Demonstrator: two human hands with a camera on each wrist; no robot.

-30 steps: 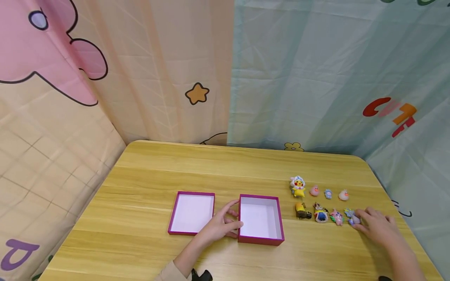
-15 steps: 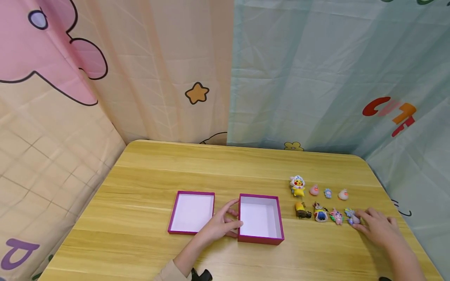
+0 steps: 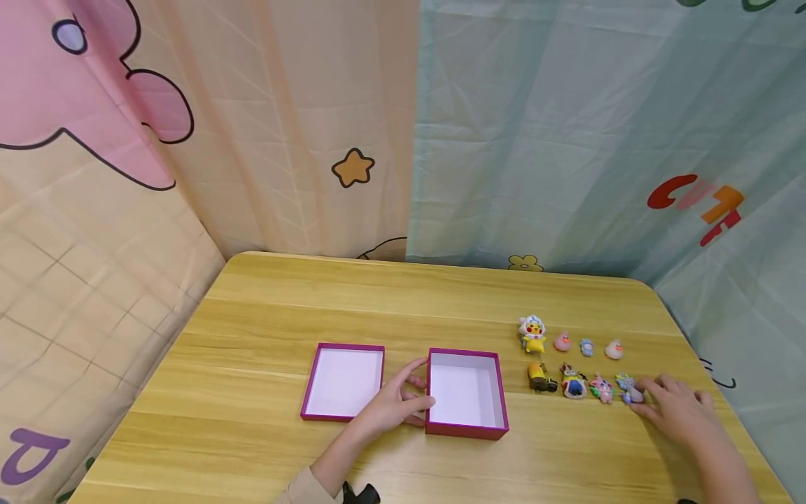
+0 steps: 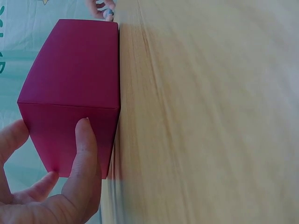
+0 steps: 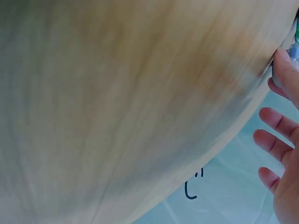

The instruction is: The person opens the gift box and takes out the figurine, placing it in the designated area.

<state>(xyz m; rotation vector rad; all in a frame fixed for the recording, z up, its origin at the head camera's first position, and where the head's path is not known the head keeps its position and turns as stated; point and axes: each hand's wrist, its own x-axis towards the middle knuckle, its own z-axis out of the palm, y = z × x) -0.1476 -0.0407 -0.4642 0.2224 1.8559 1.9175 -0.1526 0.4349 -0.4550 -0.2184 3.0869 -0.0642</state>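
My left hand (image 3: 393,402) rests against the left wall of a magenta box (image 3: 467,432) with a white inside. In the left wrist view the fingertips and thumb touch the box's flat red side (image 4: 70,65). At the right end of the front row of toys, my right hand (image 3: 680,413) pinches a small grey-and-blue toy figure (image 3: 633,394) between thumb and index finger, low at the table. Its other fingers are spread apart in the right wrist view, where the figure is partly hidden by the thumb (image 5: 286,70).
A shallow magenta lid (image 3: 346,381) lies inside up, left of the box. Front row: a yellow-and-brown figure (image 3: 540,378), a crowned figure (image 3: 573,383), a pink figure (image 3: 602,389). Behind stand a yellow-and-white figure (image 3: 533,334), a pink bird (image 3: 562,341), a blue figure (image 3: 587,347) and a white bird (image 3: 614,349).
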